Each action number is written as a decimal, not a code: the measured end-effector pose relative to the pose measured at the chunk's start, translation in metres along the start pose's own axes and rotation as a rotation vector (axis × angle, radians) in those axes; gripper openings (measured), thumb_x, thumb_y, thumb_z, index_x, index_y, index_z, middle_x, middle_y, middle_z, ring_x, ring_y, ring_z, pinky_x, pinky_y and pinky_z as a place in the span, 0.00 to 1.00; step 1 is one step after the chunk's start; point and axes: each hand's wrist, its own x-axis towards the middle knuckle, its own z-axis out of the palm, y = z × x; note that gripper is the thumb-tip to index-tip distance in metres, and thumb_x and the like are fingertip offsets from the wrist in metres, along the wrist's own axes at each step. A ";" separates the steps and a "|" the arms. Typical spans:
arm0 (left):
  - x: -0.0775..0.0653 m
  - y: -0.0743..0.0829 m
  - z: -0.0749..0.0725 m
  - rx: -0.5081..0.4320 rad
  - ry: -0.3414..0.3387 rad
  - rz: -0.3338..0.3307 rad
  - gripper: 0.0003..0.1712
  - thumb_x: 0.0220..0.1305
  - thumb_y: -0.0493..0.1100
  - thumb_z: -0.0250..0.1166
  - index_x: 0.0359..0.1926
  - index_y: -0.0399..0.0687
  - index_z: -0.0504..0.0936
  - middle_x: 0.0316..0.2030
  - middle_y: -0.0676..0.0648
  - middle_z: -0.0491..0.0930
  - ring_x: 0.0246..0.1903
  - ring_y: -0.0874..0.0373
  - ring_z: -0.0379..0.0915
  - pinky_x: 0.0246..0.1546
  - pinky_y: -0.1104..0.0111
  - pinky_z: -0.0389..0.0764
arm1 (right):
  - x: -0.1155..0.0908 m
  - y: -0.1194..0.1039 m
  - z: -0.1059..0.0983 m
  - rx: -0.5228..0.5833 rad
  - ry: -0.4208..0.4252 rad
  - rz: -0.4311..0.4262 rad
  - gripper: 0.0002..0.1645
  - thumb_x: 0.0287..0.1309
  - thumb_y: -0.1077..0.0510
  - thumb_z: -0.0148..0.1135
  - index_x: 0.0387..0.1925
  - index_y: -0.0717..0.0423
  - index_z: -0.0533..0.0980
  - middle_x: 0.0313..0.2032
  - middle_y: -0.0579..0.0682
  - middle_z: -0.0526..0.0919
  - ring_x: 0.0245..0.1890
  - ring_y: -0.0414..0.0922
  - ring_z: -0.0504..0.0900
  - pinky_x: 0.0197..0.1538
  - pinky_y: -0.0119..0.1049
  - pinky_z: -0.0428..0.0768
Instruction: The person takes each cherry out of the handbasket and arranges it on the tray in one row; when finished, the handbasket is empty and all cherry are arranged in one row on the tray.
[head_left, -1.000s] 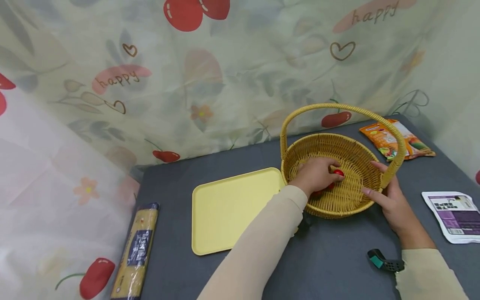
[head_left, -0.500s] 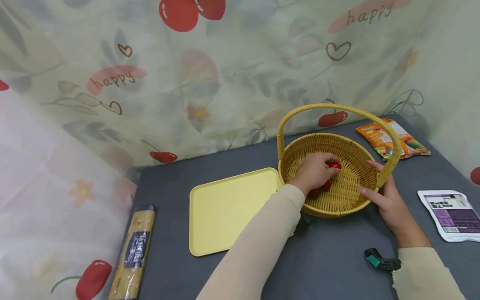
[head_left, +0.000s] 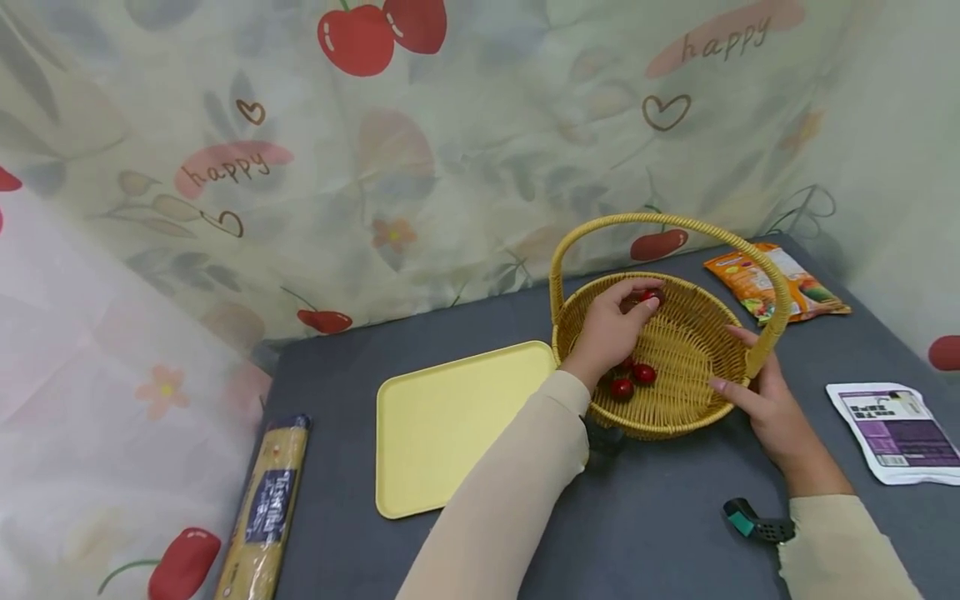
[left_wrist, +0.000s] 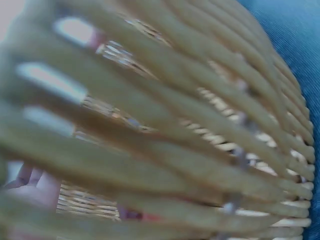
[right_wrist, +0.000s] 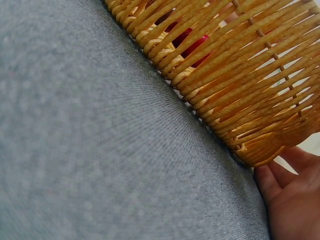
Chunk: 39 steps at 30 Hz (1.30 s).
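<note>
Yellow tray point(head_left: 457, 429): at 8 o'clock from wicker basket point(head_left: 678, 358). Left hand point(head_left: 607, 329), inside basket, pinches one red fruit point(head_left: 649, 296) at its own 2 o'clock. Loose red fruits point(head_left: 622, 389) on basket floor: left hand's 5 o'clock, right hand's point(head_left: 768, 404) 9 o'clock. Right hand grips basket at 4 o'clock, thumb over rim.

Head view above, wrists beside basket point(head_left: 678, 354)
</note>
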 end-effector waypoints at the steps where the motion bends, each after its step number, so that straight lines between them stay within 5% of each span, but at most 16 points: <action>1: -0.001 0.000 -0.002 -0.046 0.007 -0.007 0.17 0.83 0.40 0.64 0.66 0.48 0.85 0.49 0.59 0.83 0.45 0.65 0.83 0.49 0.70 0.84 | 0.000 0.001 0.000 0.002 -0.001 -0.001 0.44 0.76 0.74 0.56 0.85 0.52 0.55 0.71 0.62 0.63 0.65 0.44 0.74 0.56 0.24 0.76; 4: -0.005 0.002 -0.008 -0.123 0.022 -0.021 0.15 0.82 0.39 0.65 0.64 0.48 0.85 0.49 0.58 0.83 0.47 0.67 0.83 0.52 0.66 0.85 | -0.001 0.002 0.001 -0.011 -0.004 0.000 0.44 0.76 0.73 0.56 0.86 0.52 0.54 0.71 0.63 0.63 0.65 0.44 0.74 0.56 0.24 0.75; 11: -0.019 0.007 -0.031 -0.093 0.020 0.040 0.17 0.83 0.40 0.64 0.66 0.56 0.86 0.55 0.61 0.82 0.52 0.65 0.80 0.52 0.67 0.82 | 0.000 0.002 0.000 -0.010 0.006 -0.002 0.45 0.76 0.74 0.56 0.85 0.51 0.54 0.71 0.59 0.64 0.65 0.43 0.73 0.56 0.24 0.74; 20: -0.050 0.013 -0.061 -0.290 -0.042 0.017 0.16 0.82 0.30 0.60 0.65 0.41 0.79 0.55 0.47 0.81 0.52 0.49 0.87 0.57 0.55 0.84 | 0.000 0.001 0.001 -0.008 0.015 0.007 0.44 0.75 0.75 0.56 0.85 0.53 0.55 0.71 0.60 0.63 0.66 0.44 0.72 0.57 0.25 0.73; 24: -0.066 0.011 -0.074 -0.220 -0.019 0.046 0.17 0.82 0.31 0.62 0.66 0.43 0.81 0.55 0.48 0.82 0.54 0.49 0.84 0.55 0.59 0.84 | 0.001 0.000 0.001 -0.001 0.013 0.001 0.44 0.75 0.75 0.56 0.85 0.54 0.56 0.71 0.58 0.65 0.66 0.44 0.73 0.57 0.25 0.73; 28: -0.082 0.008 -0.085 -0.137 0.017 0.057 0.18 0.80 0.34 0.65 0.66 0.49 0.86 0.56 0.53 0.84 0.51 0.55 0.79 0.55 0.52 0.83 | 0.001 0.000 0.000 0.008 0.005 -0.007 0.44 0.74 0.75 0.56 0.85 0.54 0.56 0.71 0.56 0.66 0.66 0.44 0.72 0.57 0.25 0.73; 39: -0.120 -0.010 -0.112 -0.245 0.041 -0.007 0.19 0.79 0.30 0.64 0.67 0.38 0.80 0.54 0.39 0.82 0.51 0.37 0.85 0.54 0.51 0.86 | 0.001 0.002 -0.001 0.012 0.006 -0.010 0.44 0.74 0.76 0.55 0.85 0.55 0.56 0.70 0.57 0.67 0.65 0.43 0.74 0.57 0.25 0.74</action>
